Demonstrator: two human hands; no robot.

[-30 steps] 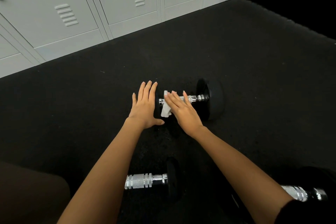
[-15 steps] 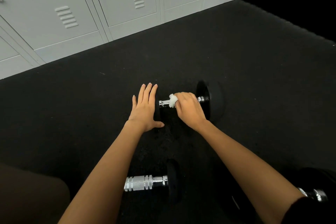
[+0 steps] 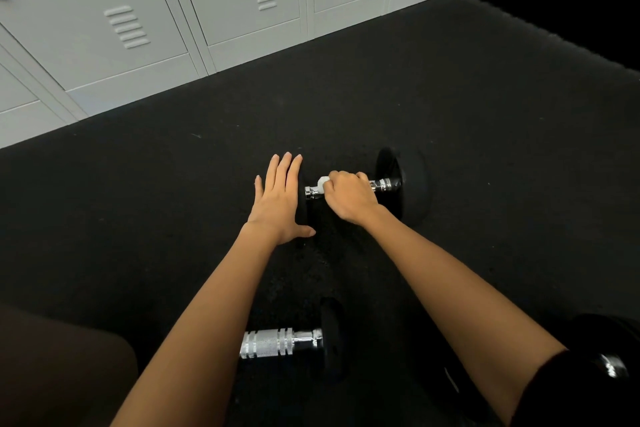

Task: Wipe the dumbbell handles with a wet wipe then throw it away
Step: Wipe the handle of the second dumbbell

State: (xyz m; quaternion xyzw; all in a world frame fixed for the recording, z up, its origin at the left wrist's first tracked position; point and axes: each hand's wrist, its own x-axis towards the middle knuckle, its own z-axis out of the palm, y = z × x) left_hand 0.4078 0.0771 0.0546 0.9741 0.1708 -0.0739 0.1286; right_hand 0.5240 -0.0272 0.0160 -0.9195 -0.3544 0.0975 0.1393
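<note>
Right hand [image 3: 349, 198] has slid the wet wipe [image 3: 324, 182] leftward, clamped round the far dumbbell handle [image 3: 382, 184]; left hand [image 3: 278, 199] flat; near handle [image 3: 273, 343] probably still unwiped.

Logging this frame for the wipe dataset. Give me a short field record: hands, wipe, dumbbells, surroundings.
left hand: flat, fingers straight, resting on the far dumbbell's left plate
right hand: curled round the far dumbbell handle, wipe underneath
wet wipe: white, bunched, showing at the thumb side
near dumbbell: untouched, on the floor
background: grey lockers
</note>
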